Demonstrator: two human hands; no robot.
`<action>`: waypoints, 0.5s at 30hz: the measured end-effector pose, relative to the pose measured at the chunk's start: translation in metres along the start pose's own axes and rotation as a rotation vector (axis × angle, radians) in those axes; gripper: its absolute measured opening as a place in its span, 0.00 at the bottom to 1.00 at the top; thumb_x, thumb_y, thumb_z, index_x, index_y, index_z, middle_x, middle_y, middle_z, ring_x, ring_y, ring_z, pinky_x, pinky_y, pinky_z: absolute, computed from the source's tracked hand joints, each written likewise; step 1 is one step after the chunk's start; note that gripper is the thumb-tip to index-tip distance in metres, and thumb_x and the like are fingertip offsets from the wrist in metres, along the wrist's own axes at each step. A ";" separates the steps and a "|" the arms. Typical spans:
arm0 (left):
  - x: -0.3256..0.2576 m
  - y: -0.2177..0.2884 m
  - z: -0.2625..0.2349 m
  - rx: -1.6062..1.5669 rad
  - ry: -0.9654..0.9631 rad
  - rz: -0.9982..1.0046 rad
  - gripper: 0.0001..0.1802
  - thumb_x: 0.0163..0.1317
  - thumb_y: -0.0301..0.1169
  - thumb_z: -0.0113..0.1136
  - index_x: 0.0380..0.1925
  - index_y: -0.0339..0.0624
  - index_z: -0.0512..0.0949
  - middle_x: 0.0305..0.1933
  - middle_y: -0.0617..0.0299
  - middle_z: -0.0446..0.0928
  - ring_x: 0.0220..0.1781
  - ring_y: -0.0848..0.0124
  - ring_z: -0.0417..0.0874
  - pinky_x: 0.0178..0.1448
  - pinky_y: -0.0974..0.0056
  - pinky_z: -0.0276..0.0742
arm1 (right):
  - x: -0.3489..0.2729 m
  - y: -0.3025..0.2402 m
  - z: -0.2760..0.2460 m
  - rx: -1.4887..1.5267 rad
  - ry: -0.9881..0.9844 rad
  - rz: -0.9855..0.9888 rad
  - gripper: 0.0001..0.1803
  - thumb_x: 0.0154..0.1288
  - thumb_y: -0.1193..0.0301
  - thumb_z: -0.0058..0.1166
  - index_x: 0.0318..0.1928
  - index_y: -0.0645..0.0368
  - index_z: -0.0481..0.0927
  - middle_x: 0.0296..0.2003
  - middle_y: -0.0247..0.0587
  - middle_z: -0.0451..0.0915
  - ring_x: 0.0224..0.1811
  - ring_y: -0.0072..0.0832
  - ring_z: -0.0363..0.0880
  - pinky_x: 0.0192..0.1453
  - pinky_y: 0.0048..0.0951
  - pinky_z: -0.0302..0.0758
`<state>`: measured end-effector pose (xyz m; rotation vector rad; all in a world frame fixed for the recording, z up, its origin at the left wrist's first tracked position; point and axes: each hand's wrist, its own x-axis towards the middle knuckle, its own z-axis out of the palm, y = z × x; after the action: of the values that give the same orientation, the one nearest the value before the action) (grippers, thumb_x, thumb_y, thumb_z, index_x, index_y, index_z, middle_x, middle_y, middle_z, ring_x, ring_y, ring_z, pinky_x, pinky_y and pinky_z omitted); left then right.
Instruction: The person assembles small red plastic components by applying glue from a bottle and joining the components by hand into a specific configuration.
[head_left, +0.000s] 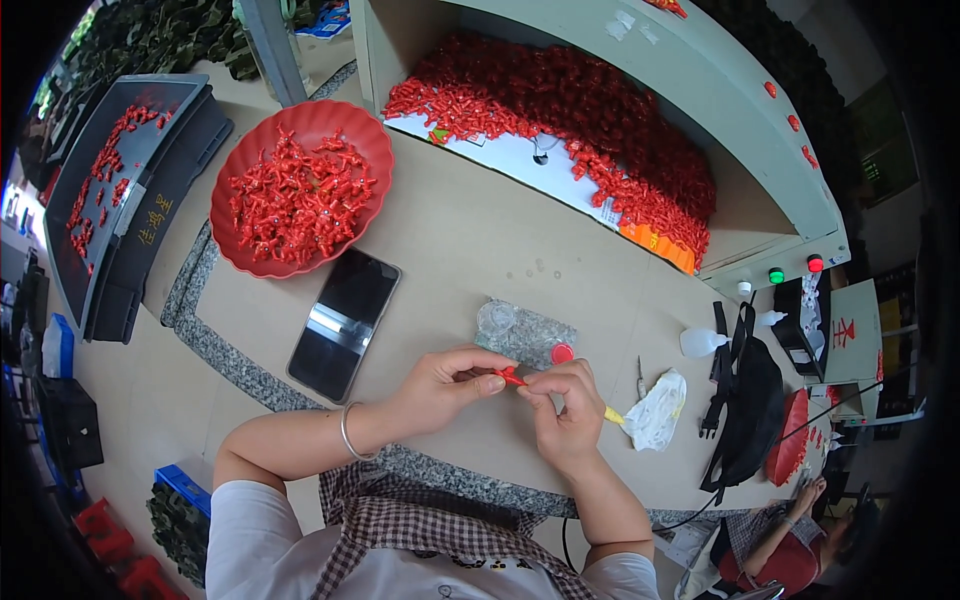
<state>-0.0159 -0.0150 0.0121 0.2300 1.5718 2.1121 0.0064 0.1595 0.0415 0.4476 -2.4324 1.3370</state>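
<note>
In front of my body, a small red plastic piece [511, 376] is pinched between the fingertips of my left hand [450, 388] and my right hand [566, 402]. Its exact shape is mostly covered by the fingers. A yellow pointed tip [613, 415] shows beside my right hand; whether that hand holds it, I cannot tell. Just beyond my fingers lies a clear plastic bag or pack [530, 326], with a red round cap [562, 353] at its near right corner. To the right are a crumpled white cloth [656, 410] and a thin pointed tool [641, 378].
A red scalloped bowl [228, 170] of red pieces stands left of a black phone [345, 325]. Farther left is a grey bin [150, 225]. A cabinet [740, 120] heaped with red pieces fills the back. A white bottle [703, 342] and black bag [752, 410] lie right; another person sits beyond.
</note>
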 end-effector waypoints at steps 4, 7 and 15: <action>-0.001 0.000 0.001 -0.021 0.010 -0.032 0.13 0.58 0.21 0.56 0.45 0.37 0.76 0.41 0.61 0.78 0.42 0.77 0.77 0.48 0.72 0.73 | 0.001 -0.001 -0.001 0.066 -0.015 0.093 0.09 0.48 0.83 0.59 0.26 0.59 0.72 0.27 0.36 0.77 0.31 0.29 0.71 0.38 0.26 0.68; -0.001 0.001 0.001 -0.026 0.014 -0.046 0.13 0.58 0.21 0.56 0.45 0.37 0.76 0.40 0.61 0.78 0.42 0.78 0.77 0.47 0.72 0.73 | 0.000 -0.001 0.000 0.085 -0.031 0.132 0.09 0.48 0.83 0.59 0.26 0.59 0.72 0.27 0.35 0.77 0.32 0.28 0.71 0.40 0.26 0.68; -0.001 -0.002 0.001 -0.007 0.020 -0.048 0.14 0.59 0.25 0.56 0.46 0.37 0.76 0.39 0.64 0.79 0.39 0.81 0.75 0.45 0.73 0.72 | 0.000 -0.002 0.000 0.102 -0.040 0.181 0.09 0.48 0.84 0.59 0.26 0.60 0.72 0.28 0.35 0.76 0.32 0.27 0.71 0.42 0.26 0.68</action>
<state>-0.0144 -0.0142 0.0105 0.1677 1.5660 2.0886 0.0068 0.1583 0.0429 0.2869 -2.4959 1.5460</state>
